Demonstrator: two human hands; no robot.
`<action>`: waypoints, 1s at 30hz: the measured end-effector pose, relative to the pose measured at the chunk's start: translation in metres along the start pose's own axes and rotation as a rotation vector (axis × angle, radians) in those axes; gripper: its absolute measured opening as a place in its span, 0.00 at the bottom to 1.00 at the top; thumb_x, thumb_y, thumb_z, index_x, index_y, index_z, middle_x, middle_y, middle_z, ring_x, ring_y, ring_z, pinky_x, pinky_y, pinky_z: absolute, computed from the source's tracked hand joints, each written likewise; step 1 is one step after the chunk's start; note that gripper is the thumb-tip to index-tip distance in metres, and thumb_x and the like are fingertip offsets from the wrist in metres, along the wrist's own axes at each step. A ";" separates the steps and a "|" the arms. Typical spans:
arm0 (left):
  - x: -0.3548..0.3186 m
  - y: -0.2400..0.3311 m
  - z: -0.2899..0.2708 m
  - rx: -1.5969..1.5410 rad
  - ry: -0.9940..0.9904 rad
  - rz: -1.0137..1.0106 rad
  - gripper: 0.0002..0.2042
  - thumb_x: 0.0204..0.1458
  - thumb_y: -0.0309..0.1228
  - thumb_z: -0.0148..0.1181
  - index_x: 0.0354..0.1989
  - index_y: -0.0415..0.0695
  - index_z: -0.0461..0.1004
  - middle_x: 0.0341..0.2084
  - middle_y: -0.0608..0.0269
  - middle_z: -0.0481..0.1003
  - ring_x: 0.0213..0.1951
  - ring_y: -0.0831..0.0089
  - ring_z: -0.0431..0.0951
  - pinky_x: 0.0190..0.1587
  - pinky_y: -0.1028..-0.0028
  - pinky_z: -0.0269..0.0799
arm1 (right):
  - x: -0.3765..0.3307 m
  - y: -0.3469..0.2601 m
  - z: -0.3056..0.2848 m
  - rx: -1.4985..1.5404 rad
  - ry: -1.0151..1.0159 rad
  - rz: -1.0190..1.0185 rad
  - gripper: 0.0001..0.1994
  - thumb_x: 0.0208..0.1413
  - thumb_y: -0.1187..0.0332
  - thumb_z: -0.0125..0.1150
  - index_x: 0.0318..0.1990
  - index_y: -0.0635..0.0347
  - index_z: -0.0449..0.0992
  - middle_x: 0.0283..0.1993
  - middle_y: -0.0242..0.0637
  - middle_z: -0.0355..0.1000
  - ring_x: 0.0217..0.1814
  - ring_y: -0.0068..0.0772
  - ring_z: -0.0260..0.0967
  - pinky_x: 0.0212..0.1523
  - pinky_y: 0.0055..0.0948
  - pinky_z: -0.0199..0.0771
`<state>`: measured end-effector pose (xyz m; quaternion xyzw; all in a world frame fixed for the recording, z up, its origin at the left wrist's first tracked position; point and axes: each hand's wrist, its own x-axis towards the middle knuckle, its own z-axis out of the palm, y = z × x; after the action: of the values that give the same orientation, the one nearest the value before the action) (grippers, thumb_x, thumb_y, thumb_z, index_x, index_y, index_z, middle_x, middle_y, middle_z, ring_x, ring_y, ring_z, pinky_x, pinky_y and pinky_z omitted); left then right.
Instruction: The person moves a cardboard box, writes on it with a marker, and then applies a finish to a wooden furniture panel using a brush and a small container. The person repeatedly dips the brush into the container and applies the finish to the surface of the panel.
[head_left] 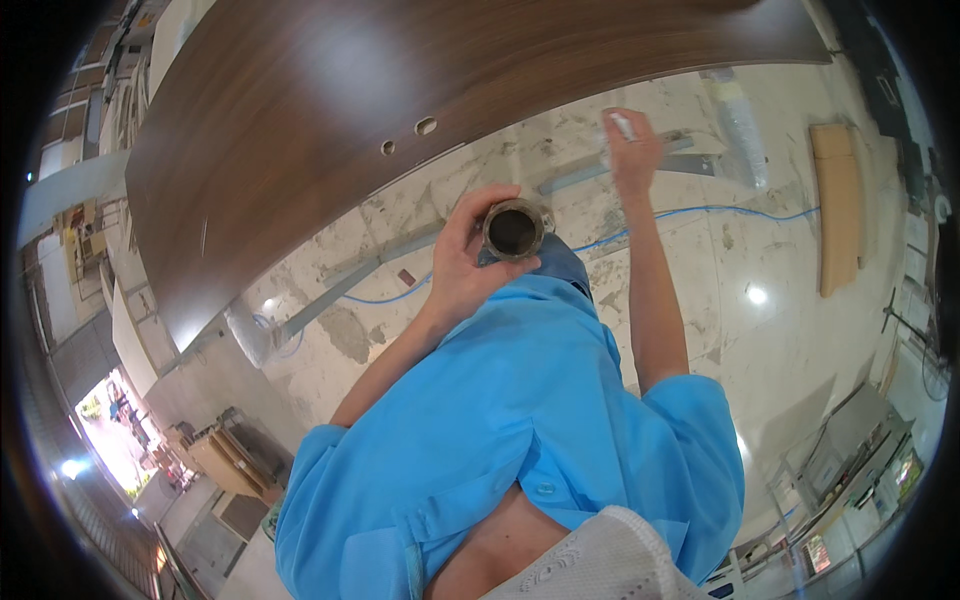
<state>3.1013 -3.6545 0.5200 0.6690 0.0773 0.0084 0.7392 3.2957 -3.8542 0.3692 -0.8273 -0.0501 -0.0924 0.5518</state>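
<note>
My left hand point(462, 258) is wrapped round the side of a round, open-topped container point(515, 231) with a grimy rim and a dark inside, held in front of my body. Farther out on the right, my right hand point(634, 158) is raised with its fingers closed on a small white wad point(625, 126), perhaps cloth or paper; blur hides its kind. Beyond both hands lies a large dark brown wood-grain panel point(290, 130), its near edge slanting across the view. Two small holes pierce the panel near that edge. Neither hand touches the panel.
Under the panel, grey metal bars point(385, 250) run above a stained pale floor point(700, 290). A thin blue hose point(740, 209) crosses it. Clear plastic wrap point(740, 135) hangs near the panel's right end. A long cardboard piece point(836, 210) lies at right; stacked boards point(232, 462) stand lower left.
</note>
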 end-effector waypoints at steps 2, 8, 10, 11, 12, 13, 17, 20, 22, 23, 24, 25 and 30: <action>0.006 -0.001 -0.001 -0.011 -0.030 0.006 0.38 0.41 0.15 0.77 0.64 0.43 0.69 0.60 0.61 0.67 0.62 0.69 0.72 0.67 0.68 0.67 | -0.011 -0.005 0.014 0.004 -0.103 -0.050 0.09 0.58 0.68 0.72 0.43 0.60 0.84 0.40 0.37 0.82 0.42 0.26 0.77 0.46 0.27 0.75; 0.011 0.003 0.000 -0.010 -0.046 -0.008 0.38 0.38 0.14 0.75 0.64 0.42 0.70 0.62 0.61 0.69 0.64 0.68 0.70 0.68 0.67 0.65 | 0.013 0.004 0.001 -0.027 0.070 0.107 0.08 0.56 0.67 0.69 0.42 0.58 0.84 0.42 0.39 0.81 0.43 0.39 0.79 0.46 0.33 0.76; 0.013 0.004 0.002 -0.011 -0.024 -0.028 0.39 0.36 0.13 0.74 0.63 0.42 0.70 0.63 0.60 0.70 0.65 0.68 0.70 0.69 0.67 0.63 | 0.022 0.009 -0.009 0.015 0.186 0.157 0.08 0.56 0.68 0.69 0.42 0.57 0.84 0.42 0.40 0.81 0.43 0.39 0.79 0.45 0.33 0.76; 0.014 0.004 0.005 -0.019 -0.011 -0.037 0.39 0.37 0.13 0.74 0.63 0.42 0.70 0.63 0.60 0.70 0.65 0.68 0.70 0.69 0.67 0.63 | 0.022 0.009 -0.010 0.025 0.087 0.078 0.08 0.56 0.68 0.69 0.42 0.58 0.84 0.42 0.40 0.80 0.42 0.39 0.79 0.45 0.33 0.76; 0.015 0.004 0.009 -0.033 0.002 -0.053 0.39 0.37 0.13 0.74 0.63 0.42 0.70 0.63 0.61 0.70 0.65 0.68 0.70 0.69 0.67 0.63 | 0.019 0.008 -0.009 0.032 0.027 0.033 0.08 0.56 0.68 0.70 0.42 0.58 0.84 0.42 0.41 0.80 0.42 0.39 0.79 0.44 0.33 0.76; 0.017 0.004 0.015 -0.008 0.007 -0.028 0.39 0.37 0.13 0.74 0.64 0.42 0.70 0.63 0.61 0.69 0.64 0.68 0.70 0.69 0.67 0.65 | 0.014 0.005 -0.005 0.043 -0.059 -0.011 0.08 0.56 0.68 0.70 0.42 0.58 0.84 0.41 0.41 0.80 0.42 0.40 0.79 0.44 0.33 0.76; 0.026 0.004 0.045 -0.025 0.072 0.005 0.39 0.37 0.13 0.75 0.64 0.42 0.70 0.63 0.61 0.69 0.64 0.69 0.71 0.68 0.68 0.65 | -0.010 -0.006 0.008 0.075 -0.263 -0.062 0.07 0.57 0.71 0.69 0.42 0.60 0.84 0.40 0.40 0.81 0.43 0.34 0.80 0.45 0.30 0.76; 0.033 0.005 0.065 -0.067 0.095 -0.031 0.39 0.36 0.14 0.75 0.63 0.42 0.70 0.63 0.61 0.70 0.64 0.69 0.70 0.68 0.68 0.65 | -0.009 -0.007 0.007 0.074 -0.250 -0.065 0.07 0.57 0.71 0.69 0.41 0.61 0.83 0.39 0.42 0.81 0.42 0.37 0.80 0.45 0.30 0.77; 0.035 0.006 0.075 -0.065 0.097 -0.053 0.39 0.36 0.14 0.76 0.63 0.42 0.70 0.63 0.61 0.70 0.64 0.70 0.70 0.68 0.68 0.65 | 0.000 -0.003 0.000 0.081 -0.252 -0.041 0.07 0.57 0.71 0.69 0.41 0.61 0.83 0.40 0.42 0.81 0.42 0.37 0.80 0.45 0.30 0.77; 0.036 0.006 0.078 -0.049 0.098 -0.062 0.39 0.37 0.14 0.76 0.63 0.42 0.70 0.63 0.61 0.70 0.64 0.70 0.70 0.68 0.68 0.65 | 0.002 -0.002 -0.001 0.086 -0.160 -0.005 0.07 0.57 0.70 0.70 0.41 0.61 0.83 0.39 0.42 0.81 0.41 0.38 0.79 0.44 0.31 0.77; 0.036 0.006 0.081 -0.036 0.099 -0.062 0.39 0.37 0.15 0.76 0.64 0.42 0.70 0.63 0.62 0.69 0.64 0.70 0.70 0.68 0.68 0.65 | 0.006 0.000 -0.004 0.084 -0.127 0.040 0.07 0.57 0.70 0.70 0.42 0.61 0.83 0.39 0.42 0.81 0.41 0.38 0.79 0.44 0.31 0.77; 0.037 0.007 0.083 -0.042 0.100 -0.063 0.39 0.37 0.15 0.76 0.64 0.42 0.70 0.63 0.61 0.69 0.64 0.70 0.70 0.68 0.68 0.65 | 0.008 0.001 -0.005 0.091 -0.089 0.084 0.07 0.57 0.70 0.70 0.42 0.61 0.83 0.39 0.43 0.80 0.40 0.39 0.79 0.44 0.31 0.77; 0.041 0.007 0.091 -0.077 0.081 -0.051 0.39 0.39 0.15 0.77 0.65 0.42 0.69 0.63 0.61 0.69 0.64 0.71 0.70 0.68 0.68 0.65 | 0.002 -0.005 0.002 0.128 -0.253 -0.029 0.07 0.58 0.70 0.70 0.42 0.62 0.83 0.40 0.41 0.81 0.40 0.37 0.78 0.43 0.32 0.76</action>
<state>3.1541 -3.7385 0.5315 0.6371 0.1239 0.0194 0.7605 3.2972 -3.8505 0.3737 -0.7947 -0.1367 0.0080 0.5914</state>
